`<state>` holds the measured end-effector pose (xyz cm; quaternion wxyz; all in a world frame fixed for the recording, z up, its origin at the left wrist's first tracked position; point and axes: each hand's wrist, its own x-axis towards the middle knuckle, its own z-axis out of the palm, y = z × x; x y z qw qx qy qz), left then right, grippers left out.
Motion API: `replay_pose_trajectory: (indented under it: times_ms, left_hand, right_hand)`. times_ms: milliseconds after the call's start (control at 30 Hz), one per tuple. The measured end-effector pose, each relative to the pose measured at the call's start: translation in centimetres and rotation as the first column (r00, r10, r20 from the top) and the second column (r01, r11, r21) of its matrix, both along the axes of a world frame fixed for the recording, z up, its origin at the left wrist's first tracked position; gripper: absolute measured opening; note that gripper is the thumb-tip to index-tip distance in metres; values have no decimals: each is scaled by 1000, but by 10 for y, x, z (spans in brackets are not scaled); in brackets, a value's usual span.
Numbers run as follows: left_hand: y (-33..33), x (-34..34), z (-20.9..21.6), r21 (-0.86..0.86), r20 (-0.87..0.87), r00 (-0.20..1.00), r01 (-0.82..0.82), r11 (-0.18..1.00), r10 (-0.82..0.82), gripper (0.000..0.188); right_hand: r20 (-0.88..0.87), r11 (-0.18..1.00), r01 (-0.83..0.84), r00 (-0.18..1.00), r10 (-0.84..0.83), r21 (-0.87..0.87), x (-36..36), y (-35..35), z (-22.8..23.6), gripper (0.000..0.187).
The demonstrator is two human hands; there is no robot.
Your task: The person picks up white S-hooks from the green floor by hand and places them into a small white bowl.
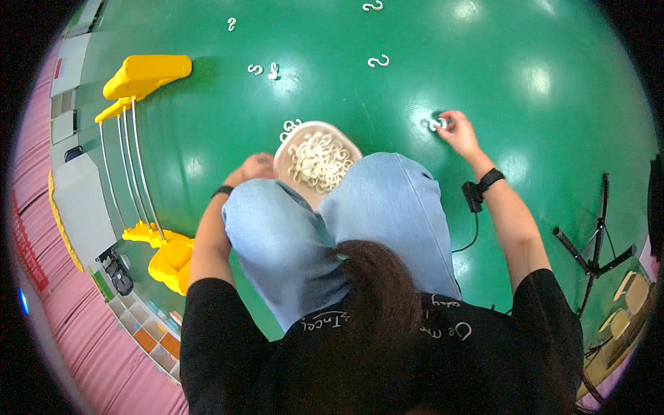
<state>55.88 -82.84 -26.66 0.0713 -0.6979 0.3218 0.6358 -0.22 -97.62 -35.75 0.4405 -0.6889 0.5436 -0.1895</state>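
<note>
A white plastic basin [284, 151] rests tilted against my knees, with a heap of white S-shaped hooks [319, 162] inside. My left hand [256, 167] is at the basin's left side, its blurred fingers curled against the wall. Out to the right, my right hand [456, 131] is closed at the fingertips on a white S-hook [437, 124], low over the green floor. Several more hooks [289, 128] lie bunched just beyond the basin's far left edge.
Loose S-hooks [378, 61] are scattered on the green floor [484, 62] ahead. A yellow plastic piece with metal bars [147, 76] lies at left, near a shelf unit [142, 332]. A black tripod stand [593, 259] stands at right. A cable [472, 238] hangs from my right wrist device.
</note>
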Motion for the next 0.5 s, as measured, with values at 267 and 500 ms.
replay_pose_trajectory:
  times_ms: [267,500]
  left_hand:
    - [-151,-45,47,-284,-233,971,-109,953,42,46]
    - [-163,-2,3,-182,388,695,702,688,-606,43]
  right_hand:
    - [97,992,126,987,-125,-3,-24,-63,15,39]
    - [355,999,-40,933,48,-30,73,-28,51,34]
